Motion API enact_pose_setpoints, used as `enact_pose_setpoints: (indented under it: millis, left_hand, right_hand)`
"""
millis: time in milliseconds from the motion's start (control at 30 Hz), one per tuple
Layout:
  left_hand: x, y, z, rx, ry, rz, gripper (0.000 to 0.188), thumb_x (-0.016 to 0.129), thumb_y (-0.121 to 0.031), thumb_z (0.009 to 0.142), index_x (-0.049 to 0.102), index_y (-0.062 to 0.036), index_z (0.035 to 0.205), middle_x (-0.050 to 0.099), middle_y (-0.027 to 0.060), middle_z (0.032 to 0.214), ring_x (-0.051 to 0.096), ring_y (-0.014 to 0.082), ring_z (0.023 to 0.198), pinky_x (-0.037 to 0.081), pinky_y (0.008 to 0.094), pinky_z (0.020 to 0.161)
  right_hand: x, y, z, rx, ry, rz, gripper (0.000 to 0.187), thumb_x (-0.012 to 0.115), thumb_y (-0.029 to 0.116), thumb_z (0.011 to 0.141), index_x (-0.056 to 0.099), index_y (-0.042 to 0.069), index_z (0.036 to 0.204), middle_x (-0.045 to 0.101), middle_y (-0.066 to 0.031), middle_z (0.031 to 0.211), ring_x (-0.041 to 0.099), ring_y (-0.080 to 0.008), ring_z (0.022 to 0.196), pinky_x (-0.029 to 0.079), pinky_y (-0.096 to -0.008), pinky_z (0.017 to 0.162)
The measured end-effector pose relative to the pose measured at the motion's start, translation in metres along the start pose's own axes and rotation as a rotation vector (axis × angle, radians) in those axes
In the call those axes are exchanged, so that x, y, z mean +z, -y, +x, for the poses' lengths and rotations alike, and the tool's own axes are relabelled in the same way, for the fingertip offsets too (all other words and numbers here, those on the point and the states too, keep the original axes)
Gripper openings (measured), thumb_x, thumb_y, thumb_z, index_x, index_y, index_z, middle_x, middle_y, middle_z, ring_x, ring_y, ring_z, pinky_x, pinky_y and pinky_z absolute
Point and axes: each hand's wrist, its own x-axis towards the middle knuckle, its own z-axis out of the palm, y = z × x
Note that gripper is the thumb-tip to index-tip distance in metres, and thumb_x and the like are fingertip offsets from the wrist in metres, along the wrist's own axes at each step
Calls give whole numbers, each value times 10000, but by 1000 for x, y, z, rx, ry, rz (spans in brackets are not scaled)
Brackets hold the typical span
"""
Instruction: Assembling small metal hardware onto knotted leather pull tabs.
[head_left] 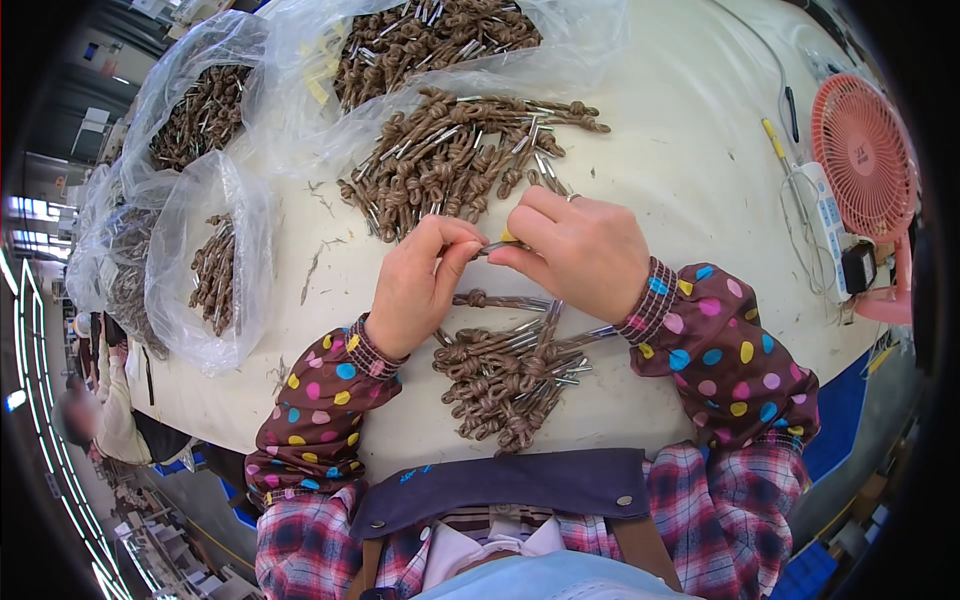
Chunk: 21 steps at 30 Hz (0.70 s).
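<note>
My left hand (428,275) is closed, thumb and forefinger pinching one end of a thin dark piece (487,250) that looks like a cord tip. Meeting it from the other side, my right hand (583,248) pinches the same piece; a ring is on one finger and a bit of yellow shows by its fingertips. Most of the piece is hidden by the fingers. Below the hands lies a small pile of brown knotted cords (505,375) with silvery metal tips. A larger heap of such cords (435,165) sits just beyond them.
Clear plastic bags (255,290) of brown cords stand at the left and far side of the pale table (700,150). On the right are a pink fan (862,155), a white power strip (825,225) with cables, and a yellow-handled tool (773,138). Another person (115,410) is at far left.
</note>
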Motion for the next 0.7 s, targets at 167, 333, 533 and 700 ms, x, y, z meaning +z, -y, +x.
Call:
enact_pose_setpoints:
  millis: [167,333,533,700]
  left_hand:
    - [0,5,0,33,-68,-89,54,578,-32,912,549,-6,949,649,113,926,621,213,774,500,287,702]
    - [-8,5,3,142,-74,-30,44,562,-18,919,543,-8,957,650,112,955,618,193,790,497,273,715]
    - [-36,11,21,252,-276,495,150,574,28,873,544,-26,1009,630,129,1060,594,272,963,476,346,829]
    - [-31,-15,18,270,-72,382,304,626,13,817,552,-52,1105,607,114,1140,565,296,1060,463,352,876]
  right_hand:
    - [1,-9,-1,150,-39,213,304,768,281,739,567,69,822,564,-44,789,628,-203,654,486,-289,550]
    - [1,-8,-1,164,10,325,237,759,86,696,560,51,820,593,-59,753,641,-210,682,498,-290,570]
    - [0,-14,-3,122,-23,213,241,703,78,674,560,121,862,598,-15,809,620,-249,703,486,-362,580]
    - [5,-14,-4,258,0,358,226,751,118,713,578,76,853,611,-41,789,608,-198,669,482,-315,573]
